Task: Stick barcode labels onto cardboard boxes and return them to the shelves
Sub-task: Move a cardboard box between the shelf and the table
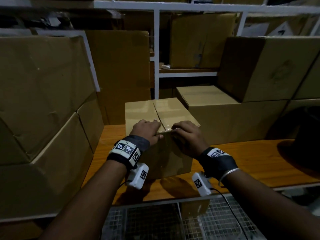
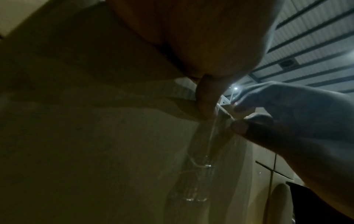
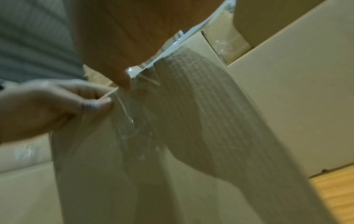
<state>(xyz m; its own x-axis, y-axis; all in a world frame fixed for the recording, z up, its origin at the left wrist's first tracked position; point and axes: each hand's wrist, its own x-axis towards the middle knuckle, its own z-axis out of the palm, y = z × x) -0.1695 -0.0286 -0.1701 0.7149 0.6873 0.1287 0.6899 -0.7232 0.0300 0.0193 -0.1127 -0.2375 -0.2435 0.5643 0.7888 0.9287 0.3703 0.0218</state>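
Large brown cardboard cartons [image 1: 39,94] fill the left of the head view, stacked two high, and more of them [image 1: 270,70] are piled at the right, with a white metal shelf frame [image 1: 156,49] rising behind at upper centre. Below them runs the orange-brown wooden shelf board [image 1: 242,161], crossing the middle of the frame. On that board, at centre, stands the small brown cardboard box [image 1: 161,111] with clear tape along its top seam and down its near face; it sits just beside a low carton [image 1: 216,108] on its right. Both hands meet at the box's near top edge. The left hand [image 1: 147,129] lies over the top with its thumb on the front edge, and in the right wrist view its thumb and forefinger pinch a thin pale strip [image 3: 109,94] at the tape line. The right hand [image 1: 188,134] curls over the same edge just right of the seam, and the left wrist view shows its thumb [image 2: 239,126] and fingers nipping the tape edge. Black wrist straps with white marker blocks [image 1: 127,149] wrap both forearms.
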